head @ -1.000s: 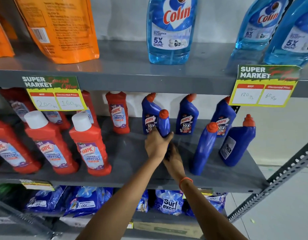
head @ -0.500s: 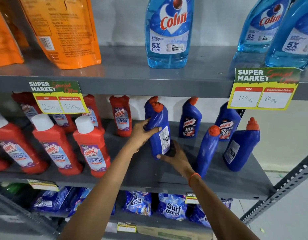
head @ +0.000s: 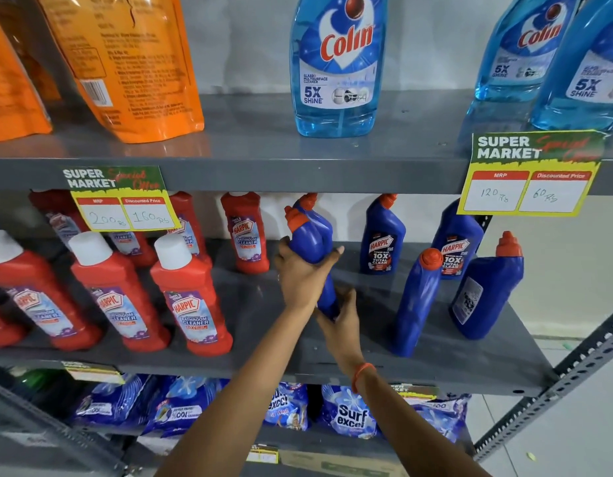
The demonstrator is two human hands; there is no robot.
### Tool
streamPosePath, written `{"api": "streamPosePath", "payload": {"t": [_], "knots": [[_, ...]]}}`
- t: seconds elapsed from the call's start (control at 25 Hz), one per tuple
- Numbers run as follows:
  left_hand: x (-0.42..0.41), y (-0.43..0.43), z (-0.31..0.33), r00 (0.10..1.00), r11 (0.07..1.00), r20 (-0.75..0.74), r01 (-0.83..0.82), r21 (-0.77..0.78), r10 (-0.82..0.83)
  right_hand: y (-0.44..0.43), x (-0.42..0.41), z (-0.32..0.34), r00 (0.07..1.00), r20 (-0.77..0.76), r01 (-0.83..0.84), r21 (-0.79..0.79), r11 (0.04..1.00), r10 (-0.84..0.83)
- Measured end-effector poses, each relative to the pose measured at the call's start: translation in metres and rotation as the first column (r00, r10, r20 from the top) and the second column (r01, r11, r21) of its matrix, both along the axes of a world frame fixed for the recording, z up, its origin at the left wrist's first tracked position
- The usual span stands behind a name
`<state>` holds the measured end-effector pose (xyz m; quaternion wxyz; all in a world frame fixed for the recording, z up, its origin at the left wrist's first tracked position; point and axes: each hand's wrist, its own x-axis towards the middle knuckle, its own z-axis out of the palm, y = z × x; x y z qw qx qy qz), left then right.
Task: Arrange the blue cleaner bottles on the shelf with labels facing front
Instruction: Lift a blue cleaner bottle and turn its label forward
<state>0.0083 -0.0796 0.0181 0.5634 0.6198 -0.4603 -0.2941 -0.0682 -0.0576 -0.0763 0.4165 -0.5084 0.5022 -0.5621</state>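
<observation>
Half a second ago the blue bottle (head: 312,242) in my hands showed its white back label toward me; now I see only plain blue plastic and the orange cap, tilted up and to the left. My left hand (head: 299,273), which had been spread open along the bottle's side, is now wrapped tight around its middle, thumb tip showing on the right. My right hand (head: 339,315) has moved from flat under the base to a clasp around the bottle's lower end, so both hands are grasping the same bottle. It stands over the middle shelf (head: 435,359), in front of another blue bottle (head: 306,204) at the back, of which I see little more than the cap and shoulder.

Counting the blue cleaner bottles on this shelf: six. One is in my grip, one is behind it, and two at the back show their Harpic labels, the nearer one (head: 382,235) and the one further right (head: 458,242). Two stand nearer the front edge: one (head: 418,301) shows bare blue plastic, and the rightmost (head: 487,287) shows a side label turned away from me.

To the left I count three red bottles with white caps in the front row (head: 188,297), plus more red ones behind them, partly hidden by a price tag (head: 119,197). A second price tag (head: 528,173) hangs at the right. On the top shelf stand three pale blue Colin bottles (head: 336,63) and orange pouches (head: 126,63).
</observation>
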Motion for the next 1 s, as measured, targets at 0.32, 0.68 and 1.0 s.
{"api": "streamPosePath", "payload": {"t": [0.32,0.68,1.0], "knots": [[0.043,-0.015,-0.003,0.921,0.943,-0.207,0.333,-0.025,-0.330,-0.027,-0.026,0.010,0.963,-0.194,-0.163,0.139,0.977,0.188],[0.068,-0.027,-0.021,0.789,0.801,-0.258,0.593,0.085,-0.557,-0.035,-0.022,-0.006,0.969,-0.197,-0.098,0.258,0.961,0.152],[0.071,-0.015,-0.013,0.830,0.820,-0.193,0.552,0.151,-0.523,-0.032,-0.015,-0.007,0.947,-0.297,-0.028,0.305,0.952,0.123]]}}
